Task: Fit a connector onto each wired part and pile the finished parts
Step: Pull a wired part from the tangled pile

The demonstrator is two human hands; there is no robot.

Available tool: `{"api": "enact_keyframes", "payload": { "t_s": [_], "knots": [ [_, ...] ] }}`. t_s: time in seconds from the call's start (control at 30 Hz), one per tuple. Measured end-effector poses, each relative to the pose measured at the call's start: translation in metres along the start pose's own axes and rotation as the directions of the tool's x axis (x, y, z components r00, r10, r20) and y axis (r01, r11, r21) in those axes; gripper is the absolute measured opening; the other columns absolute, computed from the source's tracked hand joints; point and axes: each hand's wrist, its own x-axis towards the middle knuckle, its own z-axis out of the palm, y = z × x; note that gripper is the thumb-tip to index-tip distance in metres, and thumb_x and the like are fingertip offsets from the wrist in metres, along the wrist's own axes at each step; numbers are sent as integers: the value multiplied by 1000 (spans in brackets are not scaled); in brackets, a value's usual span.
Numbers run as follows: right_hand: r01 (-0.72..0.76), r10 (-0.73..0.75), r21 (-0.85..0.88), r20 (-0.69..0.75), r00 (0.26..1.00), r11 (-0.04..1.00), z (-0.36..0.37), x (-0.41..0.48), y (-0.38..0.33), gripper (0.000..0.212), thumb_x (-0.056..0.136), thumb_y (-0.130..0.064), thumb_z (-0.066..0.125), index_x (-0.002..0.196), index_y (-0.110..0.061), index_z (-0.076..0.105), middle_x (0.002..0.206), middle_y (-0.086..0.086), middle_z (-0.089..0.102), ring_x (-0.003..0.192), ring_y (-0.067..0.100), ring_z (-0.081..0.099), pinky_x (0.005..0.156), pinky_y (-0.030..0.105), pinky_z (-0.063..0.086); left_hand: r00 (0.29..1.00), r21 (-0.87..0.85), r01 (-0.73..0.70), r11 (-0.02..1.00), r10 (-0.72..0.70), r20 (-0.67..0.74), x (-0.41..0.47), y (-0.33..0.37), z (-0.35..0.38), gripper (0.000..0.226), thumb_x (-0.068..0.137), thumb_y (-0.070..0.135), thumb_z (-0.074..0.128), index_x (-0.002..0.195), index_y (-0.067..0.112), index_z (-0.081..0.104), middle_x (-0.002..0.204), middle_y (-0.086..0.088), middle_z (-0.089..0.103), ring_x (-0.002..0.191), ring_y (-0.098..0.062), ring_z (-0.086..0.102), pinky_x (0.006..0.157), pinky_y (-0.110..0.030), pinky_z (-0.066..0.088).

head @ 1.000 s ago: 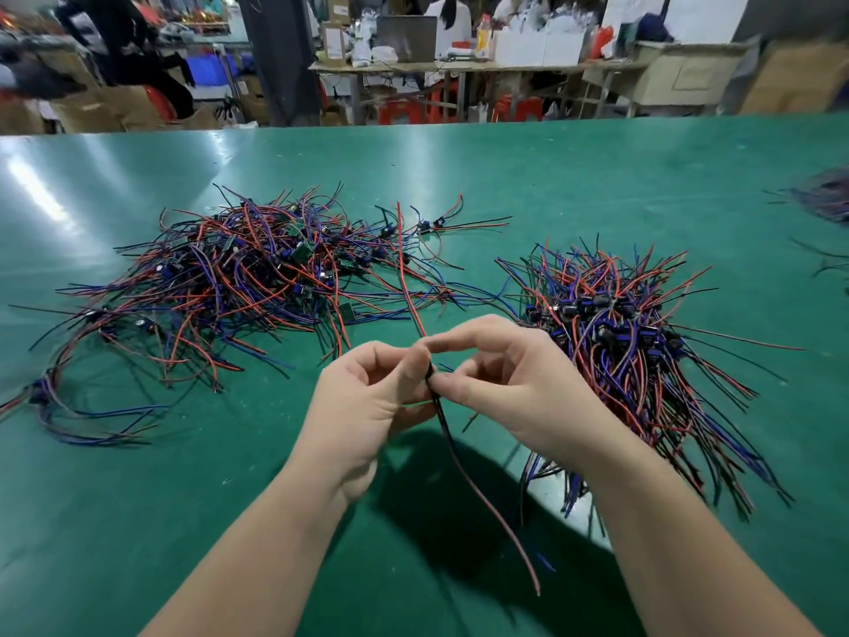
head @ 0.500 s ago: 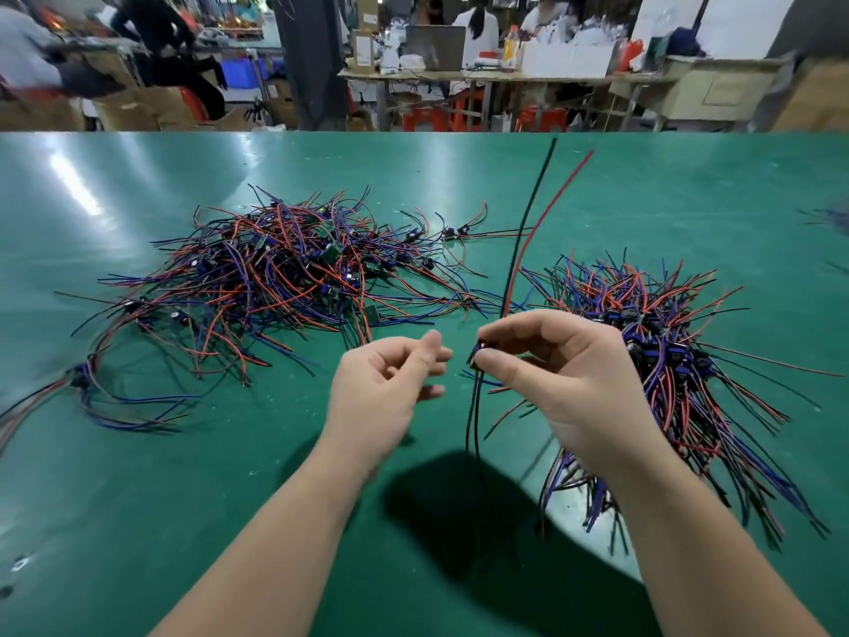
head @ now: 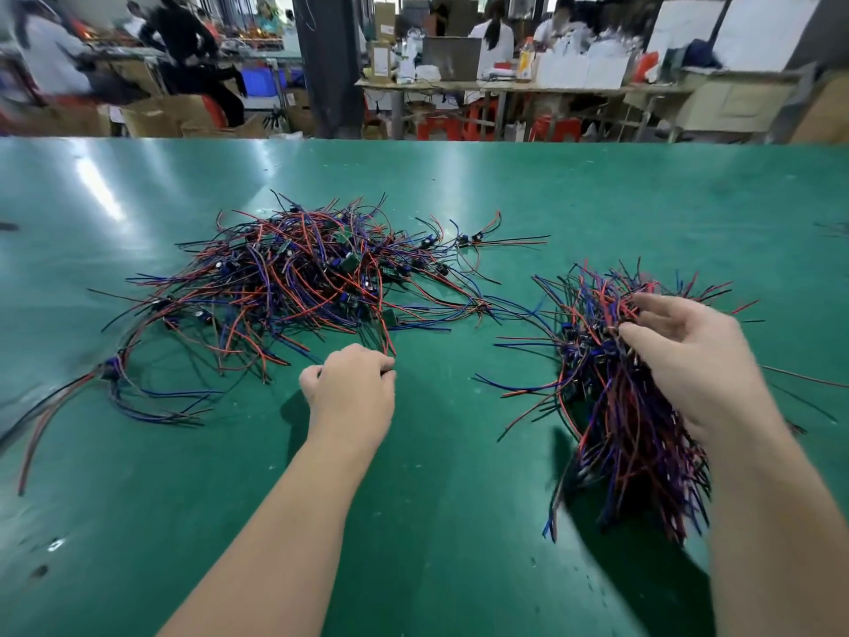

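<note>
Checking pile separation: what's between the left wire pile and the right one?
Head view: mostly bare green table. A few loose blue and dark wires span from the left pile to the right pile, so the piles aren't fully apart.

The bench [head: 436,452] is seen in plain deep green, crossed by pale streaks of glare toward ten o'clock. The loose tangle of wires [head: 294,287] at ten o'clock is made up of red, blue and black strands, dotted with small green boards [head: 351,262] and dark blue-black bodies. The tighter bundle of wires [head: 634,420] at three o'clock is coloured red, blue-violet and black. At twelve o'clock, beyond the bench, red stools [head: 441,126], white boxes [head: 579,69], brown cartons [head: 156,114] and a blue crate [head: 255,82] are shown.
</note>
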Motion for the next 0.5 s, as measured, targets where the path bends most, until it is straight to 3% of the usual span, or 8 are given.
{"api": "enact_keyframes", "payload": {
  "t_s": [0.07, 0.1, 0.17, 0.23, 0.3, 0.37, 0.43, 0.5],
  "knots": [
    [129, -149, -226, -72, 986, 965, 3, -4, 0, 37, 83, -17, 65, 120, -21, 64, 107, 0, 64, 103, 18, 57, 94, 32, 44, 1000, -30, 5, 1000, -6, -22, -1, 0, -4, 23, 93, 23, 54, 105, 29, 72, 109, 7, 68, 106, -19, 58, 89, -32, 30],
    [200, -233, -260, -102, 967, 945, 5, -6, -3, 35, 82, -17, 65, 117, -22, 66, 111, 2, 61, 111, 19, 54, 99, 35, 42, 999, -57, 2, 998, -4, -37, -2, -1, -5, 21, 91, 20, 56, 102, 27, 73, 106, 6, 70, 103, -21, 60, 89, -31, 32],
    [302, -327, -173, -140, 935, 938, 10, -13, -9, 27, 82, -16, 63, 106, -28, 68, 107, -3, 60, 106, 13, 55, 94, 31, 46, 998, -177, -5, 984, -8, -67, -2, -3, -6, 20, 86, 12, 60, 95, 23, 74, 97, 3, 73, 94, -20, 63, 90, -31, 43],
    [311, -304, 57, -116, 946, 949, 15, -20, -16, 21, 84, -10, 64, 92, -28, 71, 94, -5, 68, 88, 8, 63, 77, 20, 51, 995, -403, 18, 915, -56, -81, -2, -1, -8, 16, 81, 8, 64, 87, 21, 71, 83, 6, 72, 77, -6, 65, 77, -17, 48],
    [222, -251, 350, 39, 967, 910, 19, -29, -23, 22, 86, -1, 62, 86, -21, 71, 80, 0, 73, 76, 11, 68, 69, 18, 53, 987, -706, 91, 702, -155, -28, -2, 5, -13, 19, 79, 2, 70, 81, 21, 68, 74, 8, 70, 65, 1, 63, 63, -5, 45],
    [17, -201, 527, 294, 934, 850, 26, -37, -28, 19, 88, 4, 57, 88, -11, 69, 76, 7, 73, 72, 18, 69, 64, 21, 54, 974, -936, 172, 308, -194, 115, -2, 14, -20, 24, 77, -6, 71, 85, 16, 67, 74, 2, 72, 67, -6, 65, 62, -9, 49],
    [-143, -151, 534, 468, 871, 833, 35, -44, -30, 17, 91, 2, 52, 94, -6, 67, 79, 11, 72, 71, 22, 68, 61, 23, 55, 968, -971, 235, -30, -86, 237, -4, 21, -28, 26, 73, -9, 69, 89, 11, 66, 74, -1, 73, 64, -7, 66, 61, -12, 51],
    [-234, -101, 523, 534, 839, 820, 46, -49, -31, 15, 93, -5, 52, 101, -4, 65, 83, 12, 71, 72, 22, 68, 61, 22, 54, 951, -939, 305, -159, 104, 291, -9, 24, -36, 25, 64, -4, 69, 84, 11, 72, 73, -1, 73, 60, -6, 65, 60, -14, 53]
  ]
}}
